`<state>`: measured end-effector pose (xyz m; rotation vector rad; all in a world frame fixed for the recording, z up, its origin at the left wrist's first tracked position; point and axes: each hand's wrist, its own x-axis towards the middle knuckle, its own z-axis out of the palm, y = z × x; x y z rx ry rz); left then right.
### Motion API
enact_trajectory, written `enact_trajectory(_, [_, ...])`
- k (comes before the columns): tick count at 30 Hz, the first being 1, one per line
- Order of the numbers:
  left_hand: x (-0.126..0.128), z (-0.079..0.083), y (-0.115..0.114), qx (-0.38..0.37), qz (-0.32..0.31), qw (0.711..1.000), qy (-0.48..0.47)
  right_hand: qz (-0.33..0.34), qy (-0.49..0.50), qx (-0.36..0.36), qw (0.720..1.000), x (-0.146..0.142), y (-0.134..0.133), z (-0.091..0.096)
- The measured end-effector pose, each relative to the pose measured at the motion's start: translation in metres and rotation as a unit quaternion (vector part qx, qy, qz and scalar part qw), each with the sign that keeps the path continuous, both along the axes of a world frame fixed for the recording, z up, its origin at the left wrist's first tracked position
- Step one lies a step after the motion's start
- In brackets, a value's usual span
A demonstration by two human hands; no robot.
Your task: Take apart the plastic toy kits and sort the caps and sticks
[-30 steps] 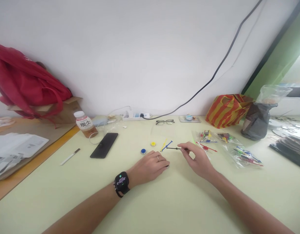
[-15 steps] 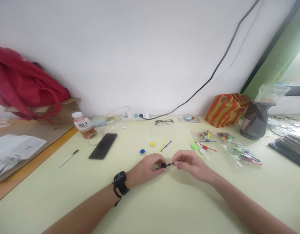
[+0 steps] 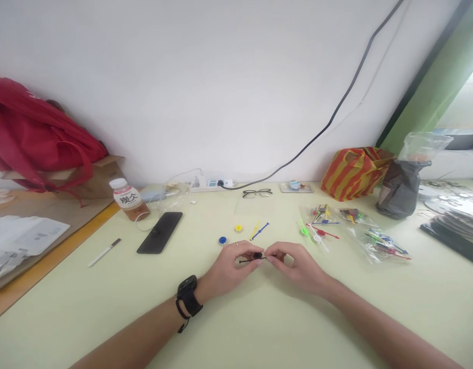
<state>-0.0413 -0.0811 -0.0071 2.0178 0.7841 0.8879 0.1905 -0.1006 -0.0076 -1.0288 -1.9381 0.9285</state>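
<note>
My left hand (image 3: pixel 231 267), with a black watch on the wrist, pinches a small black round piece (image 3: pixel 257 255) just above the pale green table (image 3: pixel 259 328). A thin black stick (image 3: pixel 247 260) runs through that piece, and my right hand (image 3: pixel 296 265) pinches its right end. Both hands meet at the table's middle, fingers closed. Just beyond them lie a blue disc (image 3: pixel 222 240), a yellow disc (image 3: pixel 238 228) and blue and yellow sticks (image 3: pixel 259 230).
Clear bags of coloured sticks (image 3: pixel 375 241) lie at the right, loose red and green ones (image 3: pixel 317 233) beside them. A black phone (image 3: pixel 159 232), a bottle (image 3: pixel 126 200), a pen (image 3: pixel 103 252), glasses (image 3: pixel 257 193), a power strip (image 3: pixel 211 183), a striped bag (image 3: pixel 355 171) and a red bag (image 3: pixel 36 138) surround.
My right hand carried the black stick from farther out toward me and to the left hand. The left hand lifted the black round piece, and the stick now passes through it.
</note>
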Motion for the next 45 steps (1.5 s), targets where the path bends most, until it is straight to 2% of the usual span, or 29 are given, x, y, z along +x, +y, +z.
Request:
enact_trajectory(5, [-0.002,0.003,0.0,0.048,-0.007,0.999,0.014,0.031,-0.024,-0.011,0.999,0.001,-0.001,-0.001])
enact_trajectory(15, [-0.002,0.004,-0.003,0.046,-0.012,0.998,0.046,0.048,-0.032,-0.013,0.998,0.003,-0.002,0.0])
enact_trajectory(18, [-0.001,0.006,-0.005,0.016,-0.024,0.999,0.024,0.048,-0.033,-0.017,0.998,0.004,-0.001,0.001])
enact_trajectory(23, [-0.002,0.007,-0.005,-0.096,-0.068,0.993,-0.03,0.026,-0.019,-0.011,0.999,0.006,0.001,0.004])
enact_trajectory(30, [-0.003,-0.009,0.005,-0.167,-0.009,0.982,-0.089,-0.037,-0.001,0.064,0.997,0.009,0.004,-0.002])
enact_trajectory(35, [-0.003,-0.012,0.011,-0.22,0.0,0.965,-0.14,-0.007,-0.011,0.036,0.999,0.01,0.002,-0.008])
enact_trajectory(39, [-0.004,-0.011,0.012,-0.221,0.008,0.964,-0.148,-0.004,0.0,0.008,1.0,0.008,-0.001,-0.009])
enact_trajectory(43, [-0.005,-0.013,0.012,-0.221,0.015,0.962,-0.161,0.049,-0.017,-0.036,0.998,0.009,0.001,-0.002])
enact_trajectory(45, [-0.004,-0.014,0.011,-0.219,0.013,0.963,-0.157,0.045,-0.015,-0.038,0.998,0.009,0.003,0.001])
